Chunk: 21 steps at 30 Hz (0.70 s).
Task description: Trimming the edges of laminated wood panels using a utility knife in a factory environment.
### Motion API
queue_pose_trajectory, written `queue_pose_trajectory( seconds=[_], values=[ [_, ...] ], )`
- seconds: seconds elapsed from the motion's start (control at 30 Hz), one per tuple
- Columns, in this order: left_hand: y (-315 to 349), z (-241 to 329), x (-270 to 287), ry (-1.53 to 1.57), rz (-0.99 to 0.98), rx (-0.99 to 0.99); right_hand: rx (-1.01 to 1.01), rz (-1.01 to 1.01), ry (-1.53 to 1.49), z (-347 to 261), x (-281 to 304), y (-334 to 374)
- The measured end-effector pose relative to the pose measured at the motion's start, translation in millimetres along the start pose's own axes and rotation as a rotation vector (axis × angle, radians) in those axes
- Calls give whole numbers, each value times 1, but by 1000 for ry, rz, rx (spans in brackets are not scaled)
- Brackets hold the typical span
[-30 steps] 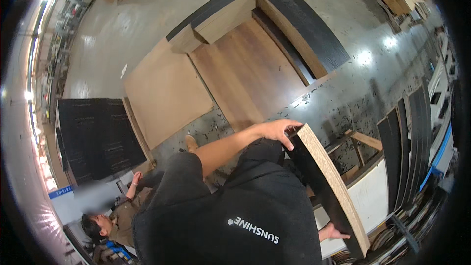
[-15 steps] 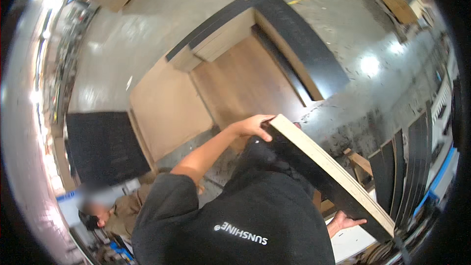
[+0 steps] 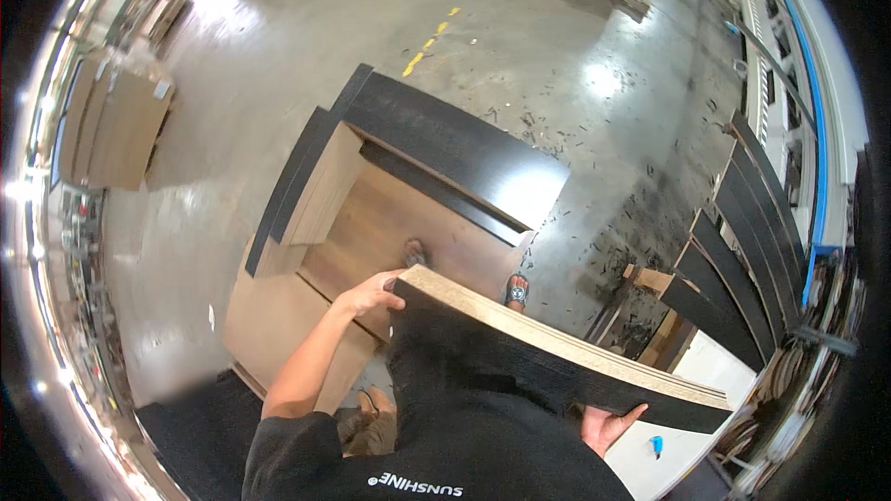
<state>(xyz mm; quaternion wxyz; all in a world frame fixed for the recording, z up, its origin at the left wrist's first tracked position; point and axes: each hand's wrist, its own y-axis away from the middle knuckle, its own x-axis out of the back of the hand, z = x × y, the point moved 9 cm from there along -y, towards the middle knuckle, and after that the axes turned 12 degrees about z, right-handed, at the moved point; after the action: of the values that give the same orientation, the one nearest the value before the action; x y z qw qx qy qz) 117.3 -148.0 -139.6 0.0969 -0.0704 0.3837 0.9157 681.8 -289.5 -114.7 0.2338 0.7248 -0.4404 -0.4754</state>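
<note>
A long stack of black-faced boards [image 3: 557, 338] lies across the front of my body, its pale raw edges upward. It slants from the middle down to the lower right. My left hand [image 3: 369, 295] is closed around its left end, thumb on the black face. Near the other end, my right hand [image 3: 608, 427] grips it from below, thumb along the black face; its other fingers are mostly hidden. Ahead of me is a low pile of brown panels [image 3: 371, 213], with stacked black boards [image 3: 445, 130] along its far side and more at its left.
Several black strips [image 3: 742, 223] fan out at the right beside a machine with a blue edge. A white surface [image 3: 691, 366] at lower right carries a small blue object [image 3: 657, 447]. Dark scraps litter the floor. Brown panels [image 3: 121, 121] stand at the far left.
My view has turned to the right, so the pile ahead appears further left. The board stack has swung to a flatter slant, both hands still holding it.
</note>
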Motion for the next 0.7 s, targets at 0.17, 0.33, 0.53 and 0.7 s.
queue_pose_trajectory(
  seconds=[0.17, 0.33, 0.53, 0.7],
  values=[
    [-36, -8, 84, -79, -56, 99, -19, 73, 14, 83, 16, 15],
    [-58, -9, 175, -117, 66, 234, -144, 237, -14, 194, 27, -1],
    [-148, -65, 310, -284, 179, 252, -193, 427, -81, 368, 49, -139],
    [-233, -104, 444, -419, 405, 298, -310, 401, -136, 533, 18, -266]
  ],
)
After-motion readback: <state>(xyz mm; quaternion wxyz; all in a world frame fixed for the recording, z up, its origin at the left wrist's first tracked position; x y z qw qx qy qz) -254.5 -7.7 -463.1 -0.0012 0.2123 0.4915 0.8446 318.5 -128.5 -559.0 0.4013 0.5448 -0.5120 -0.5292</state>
